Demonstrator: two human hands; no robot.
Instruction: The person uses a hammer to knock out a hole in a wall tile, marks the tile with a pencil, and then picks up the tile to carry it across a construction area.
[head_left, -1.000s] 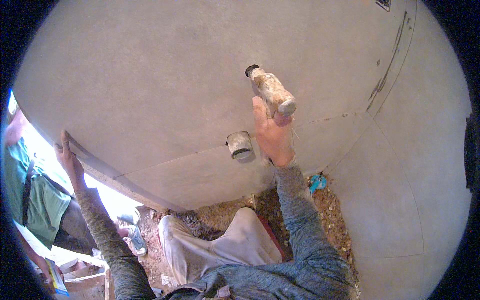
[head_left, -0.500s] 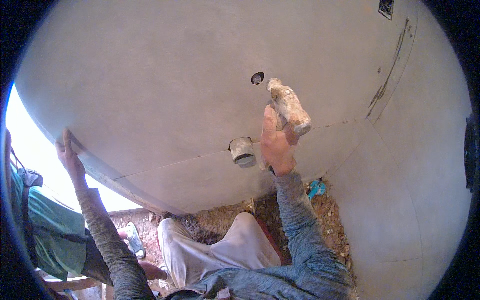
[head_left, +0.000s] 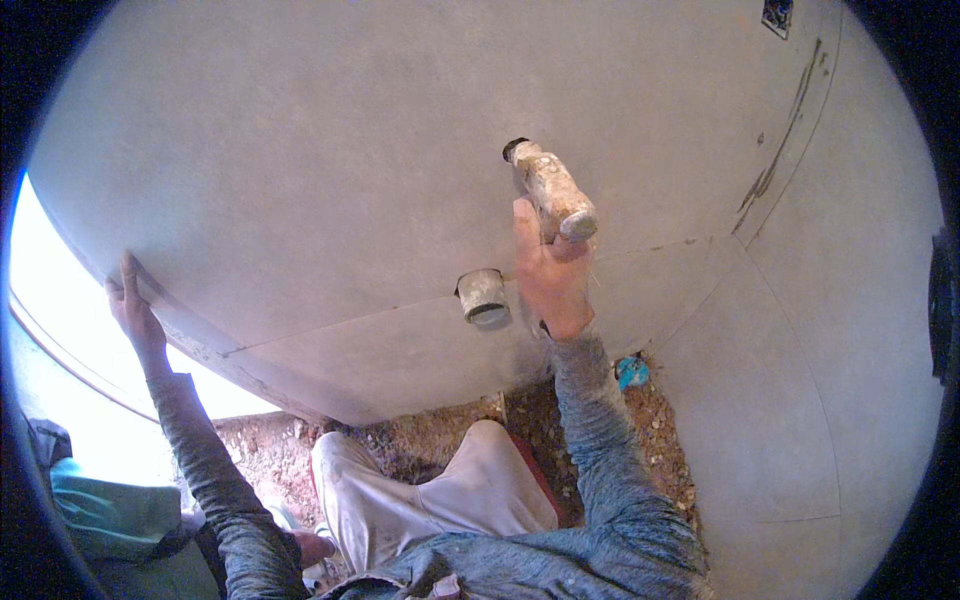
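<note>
"Starting with the biggest thing, what's there?"

"A broad grey wall (head_left: 330,180), with the person's pale trousers (head_left: 370,500) below it."

"And the hands?"

"The left hand (head_left: 138,312) is well off at the wall's left edge, two fingers showing slightly apart; whether the rest grip, I can't tell. The right hand (head_left: 557,290) is the nearer one, closed around the hammer (head_left: 553,185) from below, with what looks like the thumb raised along its left side. The other fingertips are hidden."

"How does the hammer lie?"

"Just beyond the right fingers. Its crusted head's long axis slants from a narrow end at upper left to a blunt round end at lower right."

"Anything smaller?"

"A short pipe stub (head_left: 482,292) juts from the wall, left of the right hand. Smallest is a dark hole (head_left: 512,148), right at the hammer's narrow end; I can't tell whether that end sits inside it or just in front."
</note>
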